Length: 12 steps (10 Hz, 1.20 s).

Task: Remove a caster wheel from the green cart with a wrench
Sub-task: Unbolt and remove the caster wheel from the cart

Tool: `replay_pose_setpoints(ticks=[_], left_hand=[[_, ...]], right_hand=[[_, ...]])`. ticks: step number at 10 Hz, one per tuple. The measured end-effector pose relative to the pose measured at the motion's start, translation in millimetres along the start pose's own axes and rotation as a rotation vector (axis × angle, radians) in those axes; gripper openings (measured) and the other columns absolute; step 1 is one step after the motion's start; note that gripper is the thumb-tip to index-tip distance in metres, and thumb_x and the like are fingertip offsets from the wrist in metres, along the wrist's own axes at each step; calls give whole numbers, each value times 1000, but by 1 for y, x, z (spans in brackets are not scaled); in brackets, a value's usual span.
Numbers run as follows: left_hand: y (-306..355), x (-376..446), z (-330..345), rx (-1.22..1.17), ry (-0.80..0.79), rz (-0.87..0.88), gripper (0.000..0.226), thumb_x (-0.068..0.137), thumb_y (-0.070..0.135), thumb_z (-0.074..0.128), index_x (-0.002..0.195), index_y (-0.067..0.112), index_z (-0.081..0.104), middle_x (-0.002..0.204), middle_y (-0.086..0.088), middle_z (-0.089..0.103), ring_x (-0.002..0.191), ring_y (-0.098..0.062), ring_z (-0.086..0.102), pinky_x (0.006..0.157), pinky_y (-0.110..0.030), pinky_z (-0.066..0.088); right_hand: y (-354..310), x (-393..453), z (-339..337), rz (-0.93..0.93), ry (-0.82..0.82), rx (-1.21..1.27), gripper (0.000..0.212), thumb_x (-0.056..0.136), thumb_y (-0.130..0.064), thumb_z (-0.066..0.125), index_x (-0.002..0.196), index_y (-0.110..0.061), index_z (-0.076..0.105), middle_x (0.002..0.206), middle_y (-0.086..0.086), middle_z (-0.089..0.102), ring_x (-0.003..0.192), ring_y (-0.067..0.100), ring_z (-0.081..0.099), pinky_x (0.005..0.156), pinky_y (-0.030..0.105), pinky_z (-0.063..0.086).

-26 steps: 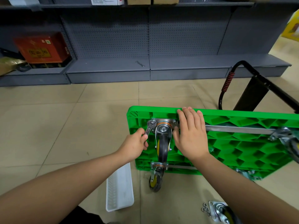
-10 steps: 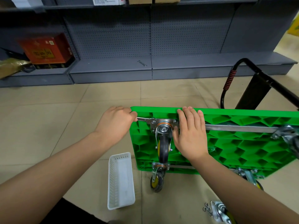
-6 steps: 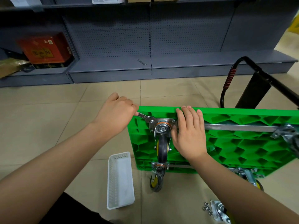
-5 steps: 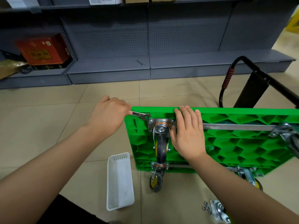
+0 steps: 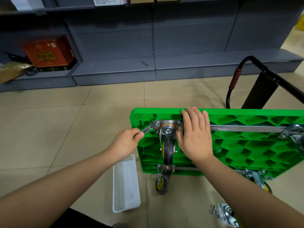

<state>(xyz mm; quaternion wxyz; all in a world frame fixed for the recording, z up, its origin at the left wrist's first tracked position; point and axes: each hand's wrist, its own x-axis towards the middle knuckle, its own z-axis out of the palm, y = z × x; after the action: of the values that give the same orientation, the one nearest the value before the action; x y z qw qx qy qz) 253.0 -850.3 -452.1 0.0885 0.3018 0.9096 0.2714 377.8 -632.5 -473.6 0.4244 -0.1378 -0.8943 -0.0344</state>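
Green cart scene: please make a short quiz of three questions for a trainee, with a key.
1. True or false: the left hand grips the wrench.
2. Where does the right hand rest? A) on the white basket B) on the green cart beside the caster wheel C) on the black handle
3. Fill in: a second wrench lies on the grey ____.

Key: 1 true; 2 B; 3 shelf.

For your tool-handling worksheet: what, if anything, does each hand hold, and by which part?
The left hand pinches the wrench by its handle end. The right hand holds nothing; it lies flat on the green cart.
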Motion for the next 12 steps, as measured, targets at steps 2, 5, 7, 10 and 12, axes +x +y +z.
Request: replay_pose_setpoints(ticks=[2, 5, 7, 10, 12], left_hand=[[-12, 6, 18, -196, -126, -42, 29, 105, 27, 48, 81, 18, 62, 71, 1, 68, 63, -12, 65, 68, -28, 50], [-2, 14, 39, -466, -298, -104, 33, 109, 26, 42, 88, 11, 62, 86, -13, 75, 78, -22, 72, 76, -32, 56], [3, 17, 47, -458, -327, -127, 42, 108, 32, 42, 68, 23, 44, 50, 16, 43, 55, -11, 37, 62, -32, 31], [7, 23, 40, -277, -332, -51, 38, 109, 31, 39, 74, 20, 50, 67, 5, 54, 62, -11, 47, 65, -31, 38], [-11, 30, 17, -169, -309, -13, 34, 107, 30, 44, 77, 21, 57, 71, 0, 65, 65, -15, 58, 76, -35, 51]], right_hand=[[0, 0, 1, 0, 0, -3, 52, 90, -19, 57, 138, -1, 55, 141, 19, 54, 138, 38, 44, 121, 55, 25], [0, 0, 0, -3, -1, -9, 52, 90, -19, 56, 138, -1, 55, 141, 19, 54, 138, 39, 44, 121, 56, 25], [-2, 0, 1, -4, 2, -15, 52, 89, -18, 58, 138, 0, 55, 141, 19, 54, 138, 39, 44, 121, 56, 25], [0, 0, 0, -14, -8, -25, 53, 88, -17, 59, 138, 0, 55, 141, 20, 54, 138, 39, 44, 120, 56, 26], [4, -1, 2, -33, -5, -34, 53, 88, -15, 58, 139, -1, 55, 142, 19, 54, 139, 37, 44, 120, 55, 26]])
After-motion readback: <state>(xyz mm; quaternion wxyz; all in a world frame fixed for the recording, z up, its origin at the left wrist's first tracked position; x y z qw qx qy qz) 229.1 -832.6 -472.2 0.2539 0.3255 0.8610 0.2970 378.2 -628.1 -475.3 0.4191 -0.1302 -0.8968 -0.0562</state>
